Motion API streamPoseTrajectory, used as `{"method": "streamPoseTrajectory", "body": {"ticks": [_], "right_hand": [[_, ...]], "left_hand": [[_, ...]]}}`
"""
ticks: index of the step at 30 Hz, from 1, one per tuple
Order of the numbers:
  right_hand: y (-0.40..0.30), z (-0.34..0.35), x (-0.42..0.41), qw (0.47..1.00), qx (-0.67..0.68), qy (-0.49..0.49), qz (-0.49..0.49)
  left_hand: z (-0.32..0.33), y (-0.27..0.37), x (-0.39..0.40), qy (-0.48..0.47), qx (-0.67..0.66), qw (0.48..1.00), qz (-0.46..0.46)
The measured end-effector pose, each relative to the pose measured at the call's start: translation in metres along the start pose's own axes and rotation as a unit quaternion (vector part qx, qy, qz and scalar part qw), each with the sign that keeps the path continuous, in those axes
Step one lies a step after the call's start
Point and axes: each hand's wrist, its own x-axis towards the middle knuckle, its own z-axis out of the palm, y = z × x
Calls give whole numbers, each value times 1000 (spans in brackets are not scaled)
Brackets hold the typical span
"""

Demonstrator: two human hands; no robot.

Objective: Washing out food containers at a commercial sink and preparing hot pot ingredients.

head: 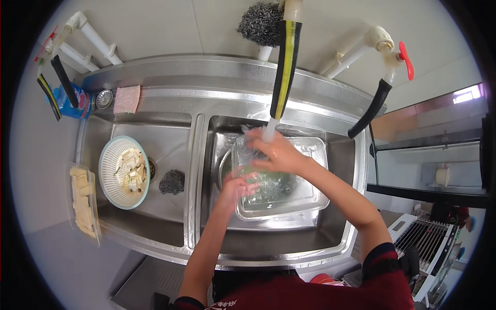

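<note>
A striped hose (287,69) runs water over my right hand (277,151), whose fingers are spread above a clear-walled rectangular container (281,214). My left hand (239,186) is at the container's left side, fingers apart and blurred by motion; whether it grips the wall is unclear. Greenish, bubbling water (271,190) shows inside the container. Splashing hides the part between my hands. Beneath lies a shiny metal surface in the right sink basin (267,242), and a round rim (221,166) curves out at the left, partly covered.
In the left basin (155,221) are a plastic colander (112,182) with food scraps and a steel-wool scrubber (171,182). A pink cloth (127,99) and drain strainer (104,99) sit on the back ledge. Another black hose (372,106) hangs right, below a red-handled tap (406,61).
</note>
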Motion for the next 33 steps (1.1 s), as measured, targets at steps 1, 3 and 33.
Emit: {"method": "streamPoseTrajectory", "body": {"ticks": [1, 3, 33], "right_hand": [[6, 5, -3, 998, -9, -28, 59], [8, 12, 1, 981, -30, -109, 159], [57, -20, -53, 921, 37, -249, 296]], "left_hand": [[4, -1, 1, -10, 7, 1000, 2], [12, -2, -3, -20, 25, 999, 10], [15, 22, -73, 99, -5, 985, 143]]}}
